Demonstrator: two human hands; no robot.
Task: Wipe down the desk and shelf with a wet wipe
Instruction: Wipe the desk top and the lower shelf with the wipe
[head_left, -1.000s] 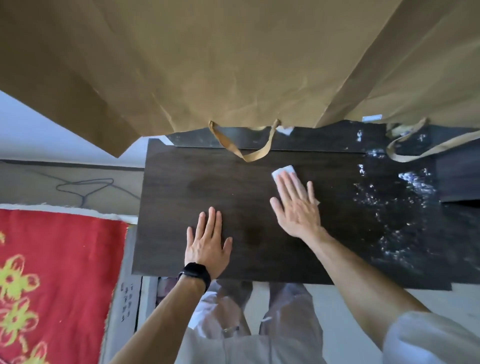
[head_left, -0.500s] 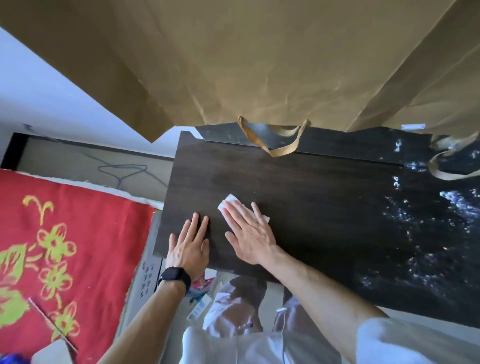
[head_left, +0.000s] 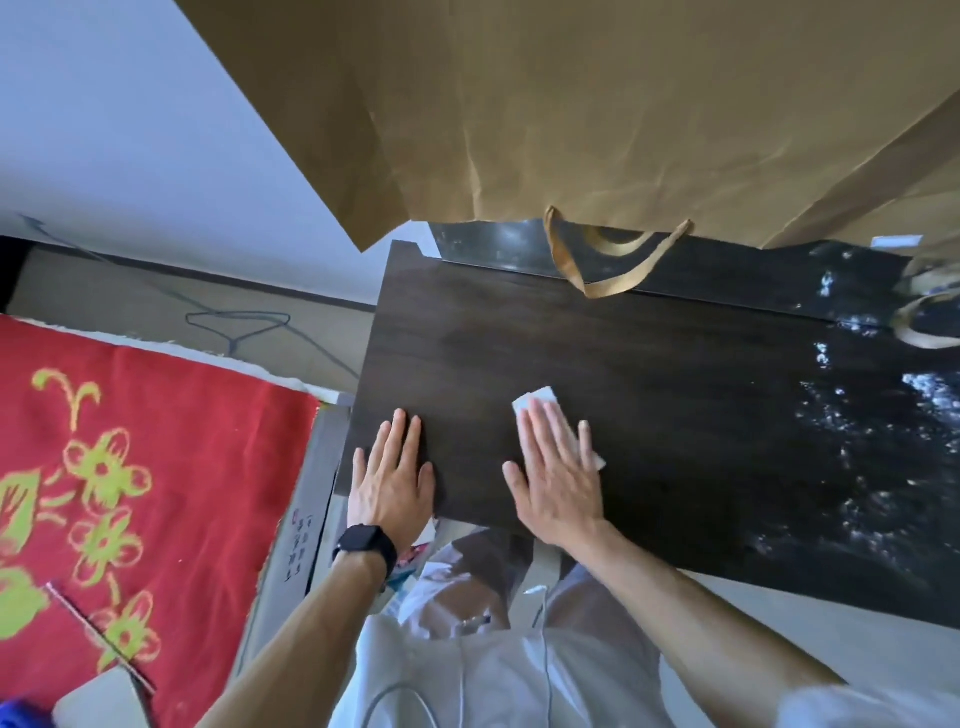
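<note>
A dark wood-grain desk top (head_left: 649, 374) fills the middle of the view. My right hand (head_left: 558, 480) lies flat with straight fingers, pressing a white wet wipe (head_left: 540, 404) onto the desk near its front edge; the wipe shows past my fingertips and at the little-finger side. My left hand (head_left: 392, 478), with a black watch on the wrist, rests flat on the desk's front left corner, fingers straight and together. The right part of the desk glistens with wet streaks (head_left: 872, 441).
Large brown paper bags (head_left: 597, 114) hang over the desk's far edge, their ribbon handles (head_left: 608, 283) drooping onto it. A red cloth with yellow flowers (head_left: 119, 467) lies to the left. A wire hanger (head_left: 236, 325) sits on the floor by the white wall.
My right hand has slid the wipe to the right, away from my left hand, after sweeping left a second ago. The left hand stays planted on the corner. The view shifted left.
</note>
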